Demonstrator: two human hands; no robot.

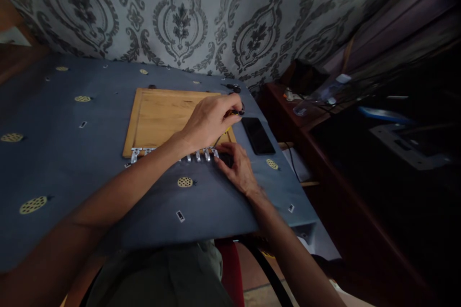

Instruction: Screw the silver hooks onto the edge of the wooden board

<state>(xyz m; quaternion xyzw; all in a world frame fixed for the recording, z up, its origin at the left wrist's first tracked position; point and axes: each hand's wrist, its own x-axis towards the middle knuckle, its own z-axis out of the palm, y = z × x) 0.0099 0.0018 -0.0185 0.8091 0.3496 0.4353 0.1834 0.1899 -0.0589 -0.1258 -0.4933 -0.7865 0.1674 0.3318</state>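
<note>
A wooden board (162,115) lies on a blue cloth-covered table (72,153). Along the board's near edge runs a row of several small metal pieces (197,156). My left hand (211,122) reaches across the board's right end, its fingers pinched on a small black and yellow object (235,112) that I cannot name. My right hand (239,168) rests on the cloth at the right end of the metal row. Its fingers curl onto a small dark thing (225,158) that is mostly hidden.
A black phone (257,135) lies face up just right of the board. Dark keys or small parts (233,88) sit behind it. The table's right edge drops to a dark wooden shelf with a plastic bottle (319,96). Patterned wallpaper backs the table.
</note>
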